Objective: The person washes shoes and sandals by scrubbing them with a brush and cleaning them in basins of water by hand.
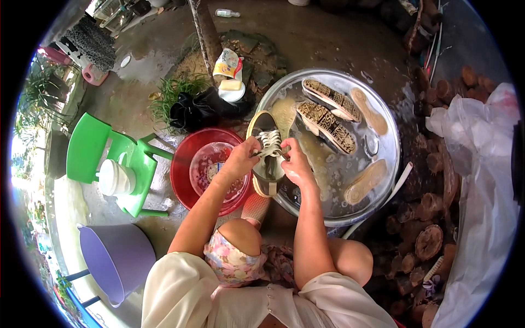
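A dark sneaker [266, 170] with white laces [269, 143] and a pale sole edge is held up in front of me, between a red basin and a metal tub. My left hand [242, 158] is closed, its fingers pinching the left side of the sneaker by the laces. On the other side, my right hand [298, 167] grips the edge by the laces with bent fingers. Whether a lace end is also in the fingers is too small to tell. In the metal tub [395, 126] lie two patterned shoes [328, 127] and pale insoles [365, 182] in soapy water.
The red basin [180, 164] holds sudsy water. A green chair [87, 147] with a white bucket [116, 179] and a purple tub [117, 262] stand left. Beyond the basin are black boots [197, 109] and a soap bar [230, 85]. Logs [428, 242] and plastic sheeting [484, 208] line the right.
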Tool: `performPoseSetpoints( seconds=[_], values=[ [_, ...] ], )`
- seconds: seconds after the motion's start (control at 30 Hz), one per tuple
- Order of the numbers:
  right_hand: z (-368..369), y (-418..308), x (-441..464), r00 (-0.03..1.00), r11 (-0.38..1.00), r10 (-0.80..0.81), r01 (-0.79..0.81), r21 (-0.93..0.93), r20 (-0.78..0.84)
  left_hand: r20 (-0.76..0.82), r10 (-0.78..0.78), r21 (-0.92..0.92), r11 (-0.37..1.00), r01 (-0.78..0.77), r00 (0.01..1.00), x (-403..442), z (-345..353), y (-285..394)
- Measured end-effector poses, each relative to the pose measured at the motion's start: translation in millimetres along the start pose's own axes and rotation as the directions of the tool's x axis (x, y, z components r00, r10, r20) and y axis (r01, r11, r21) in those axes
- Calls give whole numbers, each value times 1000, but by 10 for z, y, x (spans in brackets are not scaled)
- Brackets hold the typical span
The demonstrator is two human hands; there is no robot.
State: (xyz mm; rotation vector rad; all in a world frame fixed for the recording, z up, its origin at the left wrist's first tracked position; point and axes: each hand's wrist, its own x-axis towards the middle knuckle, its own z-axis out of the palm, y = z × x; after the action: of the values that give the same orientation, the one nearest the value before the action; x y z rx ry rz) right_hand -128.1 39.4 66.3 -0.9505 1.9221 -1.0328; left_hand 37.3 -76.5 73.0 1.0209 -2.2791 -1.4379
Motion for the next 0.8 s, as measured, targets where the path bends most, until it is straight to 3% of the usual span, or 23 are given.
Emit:
performPoseSetpoints(
  seconds=[0.13,0.23,0.27,0.37,0.4,0.5,0.53,0.63,0.73,0.8],
  values=[
    [-25,-127,-64,999,999,-31,31,-13,27,-57,244,70,968,-240,968,-67,59,139],
    [-29,-149,-88,998,998,-59,59,-7,28,-73,328,391,878,-276,942,-93,42,229],
    [-39,-155,-83,998,999,-48,48,12,40,-155,367,384,878,-286,917,-40,69,173],
    [-51,-145,-79,998,999,-10,8,41,54,-209,106,111,990,-84,972,44,-92,441],
    [-40,-128,-73,998,999,2,-4,46,56,-229,91,32,996,-86,969,105,-145,476],
    [28,15,-8,999,999,-21,19,48,35,-41,154,154,977,-146,987,232,-198,513],
    [20,-23,-15,999,999,-14,12,47,37,-38,296,284,919,-274,955,262,-106,429],
    [-19,-56,-37,1000,999,-14,14,34,23,69,258,443,857,-261,964,257,70,333],
    [-2,-38,-61,999,998,-48,48,33,-3,41,18,401,916,-33,999,301,3,465],
    [-10,-53,-87,999,998,-28,26,64,36,90,92,360,925,-118,992,298,-31,431]
  ],
)
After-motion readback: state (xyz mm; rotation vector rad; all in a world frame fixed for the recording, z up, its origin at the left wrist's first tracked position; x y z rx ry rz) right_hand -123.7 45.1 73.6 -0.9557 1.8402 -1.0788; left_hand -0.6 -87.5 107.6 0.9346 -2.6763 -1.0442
